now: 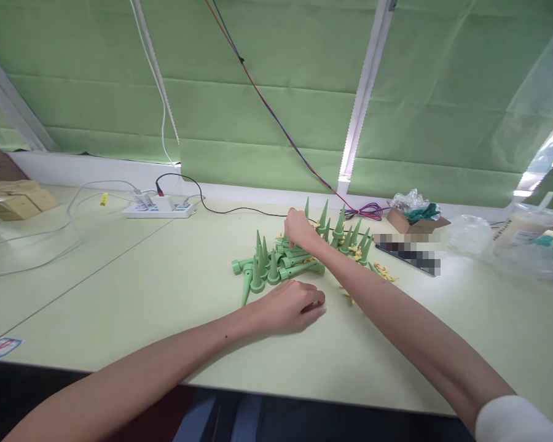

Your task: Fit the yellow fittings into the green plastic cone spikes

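My left hand (295, 307) rests on the table in front of the pile, its fingers curled in towards the thumb and nothing visible between them. Green plastic cone spikes (257, 276) stand upright or lie on their sides just beyond it. My right hand (299, 230) reaches across to the back of the pile with its fingers closed and pointing down; what they hold, if anything, is hidden. More upright green spikes (338, 226) stand right of that hand. Small yellow plastic pieces (381, 270) are scattered among and beside the spikes, partly behind my right forearm.
A white power strip (159, 210) with plugs and cables lies at the back left. Wooden blocks (16, 199) sit at the far left. On the right are a blurred-out dark flat object (408, 259), a small cardboard box (417, 222), plastic bags and a drink cup (525, 226).
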{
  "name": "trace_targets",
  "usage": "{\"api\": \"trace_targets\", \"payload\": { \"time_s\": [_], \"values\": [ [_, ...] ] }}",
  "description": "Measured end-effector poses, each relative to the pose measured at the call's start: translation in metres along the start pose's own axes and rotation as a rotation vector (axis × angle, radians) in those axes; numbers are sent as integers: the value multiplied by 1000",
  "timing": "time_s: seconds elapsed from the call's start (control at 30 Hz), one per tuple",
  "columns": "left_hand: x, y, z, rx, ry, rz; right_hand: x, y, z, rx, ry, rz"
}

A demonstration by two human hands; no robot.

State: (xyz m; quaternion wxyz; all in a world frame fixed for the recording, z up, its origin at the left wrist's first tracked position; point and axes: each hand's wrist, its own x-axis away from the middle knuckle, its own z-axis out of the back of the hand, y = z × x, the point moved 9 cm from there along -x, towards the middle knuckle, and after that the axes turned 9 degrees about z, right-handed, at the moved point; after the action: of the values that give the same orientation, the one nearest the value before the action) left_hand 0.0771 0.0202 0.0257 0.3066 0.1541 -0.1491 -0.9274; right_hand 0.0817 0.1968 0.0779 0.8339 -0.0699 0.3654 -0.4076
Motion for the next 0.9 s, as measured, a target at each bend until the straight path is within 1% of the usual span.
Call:
{"api": "trace_targets", "payload": {
  "time_s": [0.07, 0.13, 0.2, 0.27, 0.37, 0.47, 0.67, 0.9],
  "values": [
    [0, 0, -1, 5, -5, -3, 5, 2, 4, 20, -46, -120],
    [0, 0, -1, 11, -7, 5, 10, -3, 11, 33, -71, -174],
    [0, 0, -1, 13, -8, 15, 15, -13, 17, 89, -98, -167],
    [0, 0, -1, 13, -15, 15, 20, -25, 19, 228, -140, -113],
    [-1, 2, 0, 15, -23, 4, 27, -34, 6, 379, -287, -37],
    [-2, 2, 1, 25, -19, 6, 31, -35, -6, 392, -373, -24],
    [-2, 1, -1, 12, -21, 6, 37, -27, -18, 414, -463, -125],
    [-1, 1, -1, 17, -17, 3, 38, -26, -27, 417, -495, -189]
  ]
}}
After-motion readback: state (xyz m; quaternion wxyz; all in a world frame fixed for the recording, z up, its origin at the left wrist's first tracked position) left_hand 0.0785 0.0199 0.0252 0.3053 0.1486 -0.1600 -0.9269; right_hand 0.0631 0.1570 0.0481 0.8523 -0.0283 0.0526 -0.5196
